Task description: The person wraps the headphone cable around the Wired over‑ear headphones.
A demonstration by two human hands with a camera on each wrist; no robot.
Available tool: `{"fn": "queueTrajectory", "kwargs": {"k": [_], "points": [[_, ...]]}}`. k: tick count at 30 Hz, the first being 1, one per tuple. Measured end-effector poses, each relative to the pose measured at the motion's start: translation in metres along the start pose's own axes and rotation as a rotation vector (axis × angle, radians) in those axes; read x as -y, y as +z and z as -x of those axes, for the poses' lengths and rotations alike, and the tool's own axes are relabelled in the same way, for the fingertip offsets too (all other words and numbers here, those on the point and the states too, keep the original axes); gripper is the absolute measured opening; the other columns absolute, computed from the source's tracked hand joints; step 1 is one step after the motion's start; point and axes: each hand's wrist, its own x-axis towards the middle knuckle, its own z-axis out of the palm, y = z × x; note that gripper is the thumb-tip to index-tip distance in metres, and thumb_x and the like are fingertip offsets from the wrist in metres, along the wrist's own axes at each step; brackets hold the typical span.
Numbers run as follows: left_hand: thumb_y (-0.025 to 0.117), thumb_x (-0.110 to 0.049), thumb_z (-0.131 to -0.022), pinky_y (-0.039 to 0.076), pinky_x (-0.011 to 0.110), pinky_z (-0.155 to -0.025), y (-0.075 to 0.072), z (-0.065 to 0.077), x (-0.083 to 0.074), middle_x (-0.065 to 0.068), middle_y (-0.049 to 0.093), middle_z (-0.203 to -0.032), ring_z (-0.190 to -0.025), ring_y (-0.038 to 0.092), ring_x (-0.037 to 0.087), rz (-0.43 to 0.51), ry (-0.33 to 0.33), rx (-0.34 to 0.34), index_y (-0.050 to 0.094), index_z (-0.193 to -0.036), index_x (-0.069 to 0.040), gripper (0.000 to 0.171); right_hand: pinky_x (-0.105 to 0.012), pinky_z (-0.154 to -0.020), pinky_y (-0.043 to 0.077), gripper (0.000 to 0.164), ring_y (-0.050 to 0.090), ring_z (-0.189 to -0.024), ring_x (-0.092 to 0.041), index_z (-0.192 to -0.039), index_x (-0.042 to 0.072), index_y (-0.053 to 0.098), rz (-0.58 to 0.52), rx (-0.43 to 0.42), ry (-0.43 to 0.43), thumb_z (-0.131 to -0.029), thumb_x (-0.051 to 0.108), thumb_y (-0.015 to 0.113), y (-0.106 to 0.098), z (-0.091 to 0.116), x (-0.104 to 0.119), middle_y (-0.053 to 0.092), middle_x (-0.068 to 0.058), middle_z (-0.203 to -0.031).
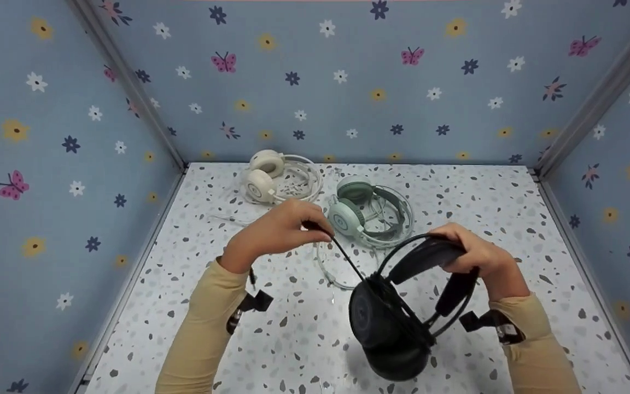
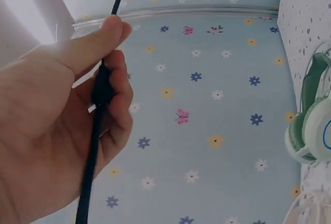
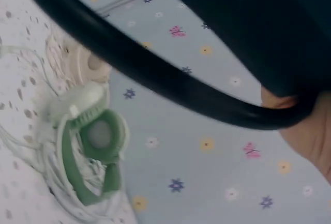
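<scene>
Black over-ear headphones (image 1: 367, 317) hang tilted above the table, earcups down. My right hand (image 1: 476, 254) grips their headband (image 3: 155, 81) at the top. Off to the left, my left hand (image 1: 285, 227) pinches the black cable (image 1: 348, 257), which runs taut to an earcup. In the left wrist view the cable (image 2: 89, 167) passes through the curled fingers, with a thicker dark piece (image 2: 102, 85) in the palm. Behind the hands lie green headphones (image 1: 348, 216) on the table, their pale cable looped in front. How the right fingers close on the headband is partly hidden.
White headphones (image 1: 260, 186) with a bundled cable lie at the back left of the speckled table (image 1: 293, 350). Blue flowered panels (image 1: 342, 109) stand behind and on both sides, joined by grey metal strips at the corners.
</scene>
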Motion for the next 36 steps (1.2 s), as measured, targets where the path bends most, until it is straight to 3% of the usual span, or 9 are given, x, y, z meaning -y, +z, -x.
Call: {"fn": "queueTrajectory", "kwargs": {"k": [8, 11, 14, 17, 21, 25, 29, 33, 36], "points": [[0.066, -0.012, -0.094, 0.049, 0.029, -0.067, 0.040, 0.022, 0.050, 0.003, 0.070, -0.096, -0.075, 0.061, 0.015, 0.312, -0.201, -0.053, 0.073, -0.105, -0.005, 0.015, -0.025, -0.035, 0.023, 0.060, 0.030, -0.047, -0.016, -0.141, -0.011, 0.037, -0.532, 0.157, -0.288, -0.081, -0.014, 0.046, 0.001, -0.002, -0.038, 0.061, -0.014, -0.105], [0.062, -0.008, -0.096, 0.050, 0.028, -0.067, 0.066, 0.032, 0.065, 0.013, 0.069, -0.093, -0.075, 0.061, 0.015, 0.422, -0.273, -0.160, 0.071, -0.108, 0.002, 0.018, -0.021, -0.037, 0.023, 0.059, 0.029, -0.045, -0.012, -0.144, -0.009, 0.033, -0.657, 0.170, -0.373, -0.087, -0.006, 0.046, 0.007, -0.001, -0.049, 0.055, -0.007, -0.084], [0.060, -0.003, -0.096, 0.051, 0.028, -0.067, 0.096, 0.039, 0.071, 0.019, 0.068, -0.087, -0.072, 0.061, 0.013, 0.545, -0.310, -0.284, 0.069, -0.106, 0.009, 0.018, -0.019, -0.041, 0.024, 0.054, 0.029, -0.045, -0.009, -0.138, -0.010, 0.037, -0.795, 0.090, -0.425, -0.087, 0.001, 0.049, 0.016, -0.001, -0.056, 0.034, -0.001, -0.065], [0.060, -0.001, -0.095, 0.054, 0.034, -0.067, 0.125, 0.040, 0.067, 0.020, 0.067, -0.083, -0.071, 0.062, 0.015, 0.675, -0.329, -0.373, 0.068, -0.103, 0.013, 0.018, -0.018, -0.045, 0.024, 0.031, 0.029, -0.048, -0.009, -0.115, -0.009, 0.049, -0.899, -0.017, -0.483, -0.088, 0.006, 0.052, 0.022, -0.004, -0.060, 0.030, -0.001, -0.063], [0.059, -0.004, -0.096, 0.054, 0.035, -0.066, 0.162, 0.038, 0.062, 0.009, 0.067, -0.078, -0.068, 0.062, 0.016, 0.745, -0.326, -0.443, 0.068, -0.094, 0.013, 0.019, -0.019, -0.045, 0.025, 0.012, 0.029, -0.047, -0.009, -0.087, -0.003, 0.048, -0.906, -0.145, -0.573, -0.089, 0.008, 0.053, 0.024, -0.011, -0.062, 0.030, -0.002, -0.063], [0.054, -0.002, -0.099, 0.050, 0.029, -0.060, 0.192, 0.040, 0.050, 0.003, 0.067, -0.073, -0.065, 0.063, 0.014, 0.818, -0.299, -0.479, 0.063, -0.090, 0.018, 0.024, -0.020, -0.043, 0.024, 0.014, 0.027, -0.044, -0.010, -0.081, -0.003, 0.046, -0.869, -0.308, -0.633, -0.090, 0.005, 0.053, 0.027, -0.010, -0.062, 0.027, -0.002, -0.059], [0.050, 0.000, -0.100, 0.041, 0.021, -0.054, 0.204, 0.038, 0.033, -0.005, 0.062, -0.068, -0.057, 0.053, 0.005, 0.899, -0.307, -0.525, 0.061, -0.102, 0.022, 0.024, -0.022, -0.043, 0.023, 0.014, 0.023, -0.042, -0.011, -0.078, -0.003, 0.048, -0.812, -0.497, -0.659, -0.091, 0.001, 0.050, 0.030, -0.006, -0.061, 0.022, -0.001, -0.057], [0.055, -0.013, -0.100, 0.033, 0.020, -0.049, 0.203, 0.033, 0.014, -0.008, 0.048, -0.060, -0.048, 0.038, 0.003, 1.065, -0.459, -0.552, 0.066, -0.112, 0.009, 0.027, -0.023, -0.041, 0.022, 0.025, 0.019, -0.042, -0.012, -0.068, 0.001, 0.043, -0.684, -0.739, -0.662, -0.092, -0.002, 0.049, 0.035, -0.006, -0.065, 0.017, -0.002, -0.055], [0.059, -0.016, -0.099, 0.040, 0.019, -0.051, 0.200, 0.030, 0.004, -0.004, 0.055, -0.070, -0.054, 0.048, 0.005, 1.312, -0.563, -0.579, 0.068, -0.111, -0.001, 0.022, -0.024, -0.040, 0.021, 0.036, 0.017, -0.041, -0.013, -0.063, 0.005, 0.032, -0.593, -0.880, -0.662, -0.092, -0.004, 0.050, 0.045, -0.007, -0.072, 0.014, -0.003, -0.053]]}}
